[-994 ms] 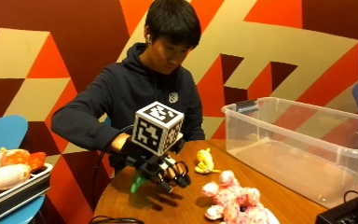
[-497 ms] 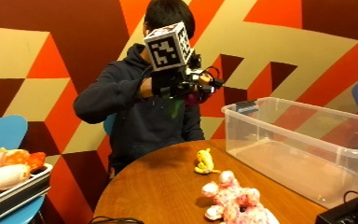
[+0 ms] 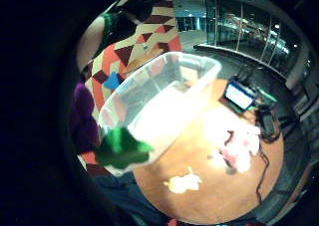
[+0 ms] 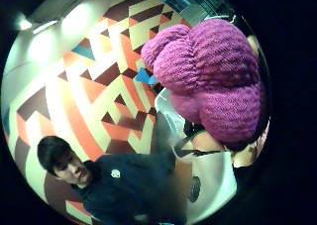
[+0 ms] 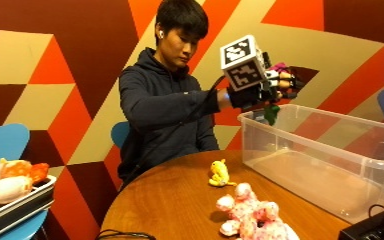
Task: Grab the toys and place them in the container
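Fingers of the right hand [image 5: 255,94] grip a purple knitted toy [image 5: 282,76] above the container [image 5: 325,150] near rim; early release risks dropping it outside.

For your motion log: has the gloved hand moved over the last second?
Yes. The gloved hand rose from the table and swung over the container's near end.

The round wooden desk [image 5: 172,200] is carrying a clear plastic container [image 5: 325,155] at its right side. A small yellow plush toy [image 5: 218,173] is lying on the desk just left of the container, and a pink-and-white plush toy [image 5: 252,215] is lying nearer the camera, in front of it. The black-gloved right hand [image 5: 248,95] is holding a purple knitted toy with a green leaf [image 5: 278,82] above the container's left rim. A blue chair holding stuffed toys in a tray [image 5: 9,185] is standing left of the desk.
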A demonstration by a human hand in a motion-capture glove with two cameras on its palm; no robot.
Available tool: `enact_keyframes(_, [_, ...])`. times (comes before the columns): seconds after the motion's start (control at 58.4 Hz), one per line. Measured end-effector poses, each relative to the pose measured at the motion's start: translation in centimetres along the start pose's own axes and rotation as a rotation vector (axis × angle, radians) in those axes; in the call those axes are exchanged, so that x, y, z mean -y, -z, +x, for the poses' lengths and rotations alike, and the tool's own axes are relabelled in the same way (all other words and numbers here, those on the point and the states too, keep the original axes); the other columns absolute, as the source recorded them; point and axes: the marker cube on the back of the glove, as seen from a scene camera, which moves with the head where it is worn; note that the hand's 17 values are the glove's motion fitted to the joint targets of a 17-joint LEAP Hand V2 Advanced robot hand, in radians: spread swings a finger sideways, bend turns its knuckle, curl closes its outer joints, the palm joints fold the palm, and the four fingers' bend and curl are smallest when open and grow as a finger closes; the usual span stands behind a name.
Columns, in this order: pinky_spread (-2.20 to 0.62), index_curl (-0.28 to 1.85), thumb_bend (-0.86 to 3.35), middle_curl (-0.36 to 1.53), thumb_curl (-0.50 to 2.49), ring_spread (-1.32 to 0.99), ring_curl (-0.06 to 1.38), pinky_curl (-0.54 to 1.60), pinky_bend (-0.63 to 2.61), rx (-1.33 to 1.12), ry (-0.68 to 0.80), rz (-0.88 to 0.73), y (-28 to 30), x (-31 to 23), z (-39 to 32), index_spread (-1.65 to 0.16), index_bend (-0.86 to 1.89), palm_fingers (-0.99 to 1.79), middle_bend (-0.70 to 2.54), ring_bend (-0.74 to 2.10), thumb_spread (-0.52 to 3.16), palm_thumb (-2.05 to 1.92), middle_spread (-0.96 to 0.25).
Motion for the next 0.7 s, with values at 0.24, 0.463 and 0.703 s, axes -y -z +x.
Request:
enact_keyframes(0.24, [-0.07, 0.54, -0.04, 0.37, 0.51, -0.12, 0.27, 0.25, 0.97, -0.021, -0.009, -0.16, -1.2, -0.2, 1.9, -0.14, 0.34, -0.22, 0.26, 0.42, 1.2, 0.38, -0.04])
enact_keyframes(0.463, [-0.05, 0.43, -0.01, 0.32, 0.44, -0.05, 0.24, 0.24, 0.92, -0.196, -0.027, -0.302, 2.9, -6.7, 4.2, -0.19, 0.13, -0.27, 0.12, 0.21, 1.23, 0.37, 0.01])
enact_keyframes(0.703, [-0.05, 0.39, -0.01, 0.25, 0.41, -0.02, 0.21, 0.22, 0.88, -0.438, -0.16, -0.513, 2.6, -14.3, 10.1, -0.21, 0.15, -0.31, 0.09, 0.13, 1.22, 0.4, 0.02])
